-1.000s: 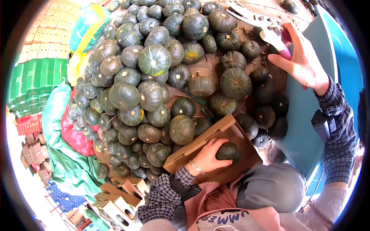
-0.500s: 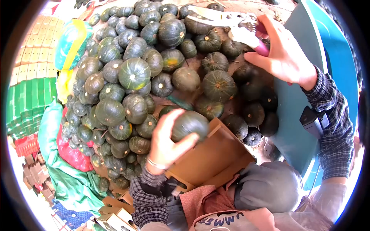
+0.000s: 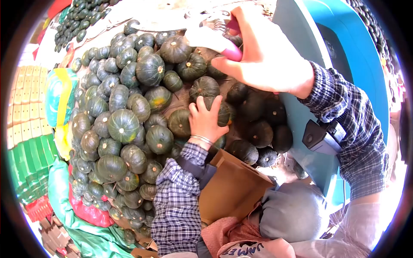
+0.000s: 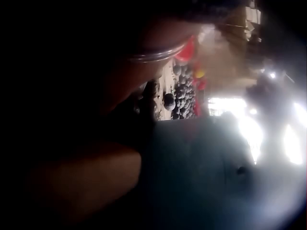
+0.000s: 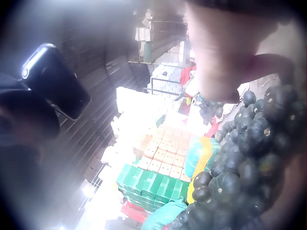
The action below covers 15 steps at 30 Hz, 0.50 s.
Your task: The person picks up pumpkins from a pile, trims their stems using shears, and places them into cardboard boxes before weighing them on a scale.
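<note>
In the head view, my left hand (image 3: pixel 204 122), wearing bangles, lies over a dark green pumpkin (image 3: pixel 223 112) in the pile. Its fingers are spread, with the thumb out at the pumpkin's near side. The left wrist view is too dark to show the fingers. My right hand (image 3: pixel 269 58) holds a pair of pruning shears (image 3: pixel 208 38) with pale handles and pink grips, raised above the far part of the pile. A brown cardboard box (image 3: pixel 232 182) sits tilted just in front of my body, beside the left forearm.
Many pumpkins (image 3: pixel 124 124) are heaped across the middle and left. A blue tub (image 3: pixel 297 38) stands on the right. Stacked green boxes (image 3: pixel 32 165), pale boxes (image 3: pixel 26 99) and a green sheet (image 3: pixel 64 193) lie far left.
My left hand has come up out of the box with a pumpkin, then moved forward onto the pile. My right hand, still holding the shears, has shifted left in view.
</note>
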Motion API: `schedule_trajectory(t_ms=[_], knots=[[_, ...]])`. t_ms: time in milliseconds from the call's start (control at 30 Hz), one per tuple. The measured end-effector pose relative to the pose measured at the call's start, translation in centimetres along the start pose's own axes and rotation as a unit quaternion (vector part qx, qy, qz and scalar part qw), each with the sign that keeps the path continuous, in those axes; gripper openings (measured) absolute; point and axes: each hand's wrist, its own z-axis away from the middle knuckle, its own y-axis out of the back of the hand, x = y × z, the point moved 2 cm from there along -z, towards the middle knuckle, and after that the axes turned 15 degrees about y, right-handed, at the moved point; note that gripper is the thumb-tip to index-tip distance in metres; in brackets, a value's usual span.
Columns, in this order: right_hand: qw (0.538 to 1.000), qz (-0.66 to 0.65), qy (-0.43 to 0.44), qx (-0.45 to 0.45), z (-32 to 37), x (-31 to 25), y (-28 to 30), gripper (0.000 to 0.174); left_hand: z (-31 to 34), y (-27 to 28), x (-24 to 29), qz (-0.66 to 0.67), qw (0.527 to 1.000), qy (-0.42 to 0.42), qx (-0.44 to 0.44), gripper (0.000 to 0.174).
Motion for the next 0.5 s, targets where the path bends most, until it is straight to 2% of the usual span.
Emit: schedule_trajectory(t_ms=[67, 100, 133, 167, 233, 267, 300, 333, 367, 400, 467, 500], knots=[[1.000, 0.015, 0.007, 0.008, 0.1, 0.4, 0.0, 0.046, 0.7, 1.9, -1.3, -0.021, 1.000, -0.013, -0.005, 0.091], [0.999, 0.029, 0.019, 0.014, 0.0, 0.4, 0.1, 0.047, 1.6, 3.7, -2.0, -0.034, 0.999, -0.001, -0.022, 0.090], [0.996, 0.057, 0.047, 0.056, 0.7, -1.4, 1.0, 0.047, 3.0, 5.8, -2.7, -0.072, 0.995, 0.036, -0.067, 0.093], [0.994, 0.059, 0.043, 0.084, 0.7, -1.1, 0.6, 0.047, 4.1, 6.8, -4.4, -0.117, 0.989, 0.035, -0.087, 0.083], [0.996, 0.036, 0.053, 0.064, 0.5, -1.1, 1.0, 0.048, 5.1, 8.4, -5.6, -0.207, 0.972, 0.017, -0.107, 0.075], [0.999, -0.011, 0.021, 0.043, 0.1, -0.4, 0.9, 0.049, 4.9, 8.5, -5.1, -0.193, 0.977, -0.012, -0.089, 0.076], [0.999, -0.011, 0.030, 0.042, -0.2, 0.3, 0.2, 0.049, 4.3, 8.0, -3.8, -0.164, 0.982, -0.022, -0.093, 0.076], [0.995, 0.039, 0.050, 0.082, -0.2, 1.2, -0.8, 0.054, 3.4, 6.1, -3.1, -0.081, 0.992, -0.072, -0.059, 0.072], [0.986, 0.088, 0.070, 0.124, -0.1, 1.9, -1.5, 0.061, 1.4, 5.4, -0.9, -0.024, 0.988, -0.106, -0.105, 0.076], [0.984, 0.101, 0.070, 0.131, -0.1, 2.3, -1.6, 0.062, -0.3, 2.8, 0.2, 0.037, 0.983, -0.140, -0.108, 0.081], [0.978, 0.114, 0.076, 0.160, 0.0, 2.5, -1.8, 0.061, -3.0, -2.2, 2.6, -0.078, 0.976, -0.045, -0.198, 0.080], [0.972, 0.127, 0.075, 0.181, 0.0, 2.5, -1.6, 0.060, -3.6, -4.9, 2.8, -0.128, 0.981, -0.044, -0.139, 0.072]])
